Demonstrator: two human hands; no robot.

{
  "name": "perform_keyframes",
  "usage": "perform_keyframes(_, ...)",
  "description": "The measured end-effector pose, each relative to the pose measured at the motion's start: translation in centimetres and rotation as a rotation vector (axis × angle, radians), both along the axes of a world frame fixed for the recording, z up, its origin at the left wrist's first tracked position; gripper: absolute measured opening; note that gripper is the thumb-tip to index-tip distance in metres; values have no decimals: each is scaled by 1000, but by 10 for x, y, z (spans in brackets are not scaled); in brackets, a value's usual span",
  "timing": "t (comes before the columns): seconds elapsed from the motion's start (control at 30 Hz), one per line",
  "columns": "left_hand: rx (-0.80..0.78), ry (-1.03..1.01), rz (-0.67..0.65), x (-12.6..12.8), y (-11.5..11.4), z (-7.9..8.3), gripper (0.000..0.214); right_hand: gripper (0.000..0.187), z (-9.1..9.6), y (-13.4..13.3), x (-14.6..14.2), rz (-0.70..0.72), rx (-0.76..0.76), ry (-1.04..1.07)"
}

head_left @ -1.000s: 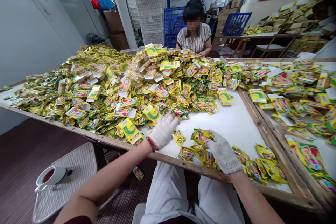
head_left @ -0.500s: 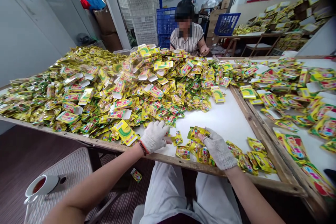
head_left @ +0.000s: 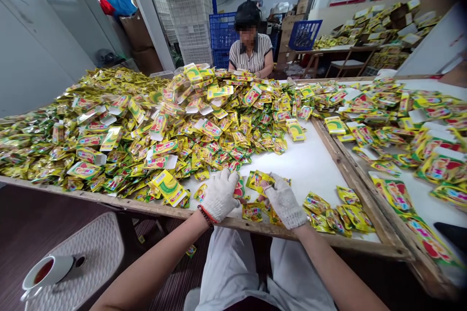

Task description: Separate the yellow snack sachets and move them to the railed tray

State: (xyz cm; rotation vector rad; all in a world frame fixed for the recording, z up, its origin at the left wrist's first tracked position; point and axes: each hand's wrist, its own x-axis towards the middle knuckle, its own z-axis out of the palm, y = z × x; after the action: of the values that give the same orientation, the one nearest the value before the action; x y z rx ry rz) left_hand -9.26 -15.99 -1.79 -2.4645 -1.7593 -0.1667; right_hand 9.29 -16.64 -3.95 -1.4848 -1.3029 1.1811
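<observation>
My right hand (head_left: pixel 284 201) pinches some packets (head_left: pixel 258 180). My left hand (head_left: pixel 220 195) curls over 1 packet (head_left: pixel 239 188); I cannot tell if it grips. They look light, floppy, slippery, so I hold the edges.

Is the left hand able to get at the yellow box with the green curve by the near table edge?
Probably yes. The yellow box lies on top of the packets just left of the left hand, nothing covers it, and only loose packets lie between them.

We count two gloved hands, left hand (head_left: pixel 220 195) and right hand (head_left: pixel 285 201), one co-worker (head_left: pixel 250 51), one cup (head_left: pixel 45 272), and sachets (head_left: pixel 164 121) past counting.
</observation>
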Motion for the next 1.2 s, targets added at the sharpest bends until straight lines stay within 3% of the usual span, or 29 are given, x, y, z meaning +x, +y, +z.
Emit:
perform_keyframes(0.17,-49,-13,-40,10,-4,6,55,34,1,-4,16,76,43,-292)
perform_keyframes(0.4,-95,-75,-133,27,-8,-2,47,13,19,8,24,247,199,-551)
perform_keyframes(0.57,-36,-96,-80,31,-8,-1,42,15,18,4,26,185,50,-349)
perform_keyframes(0.7,-63,-123,-86,36,-7,0,47,24,11,1,28,51,262,-604)
perform_keyframes(0.77,-84,-137,-96,38,-8,-1,47,23,9,1,26,57,306,-676)
perform_keyframes(0.9,-84,-126,-96,37,-6,-1,48,16,11,-1,26,106,198,-475)
perform_keyframes(1.0,-71,-117,-79,35,-4,0,48,37,17,-9,26,124,-3,-180)
perform_keyframes(1.1,-89,-145,-133,39,-4,1,46,46,22,-18,22,325,-143,95)
perform_keyframes(1.2,-111,-235,-209,42,-5,2,47,43,26,-21,19,452,-154,244)
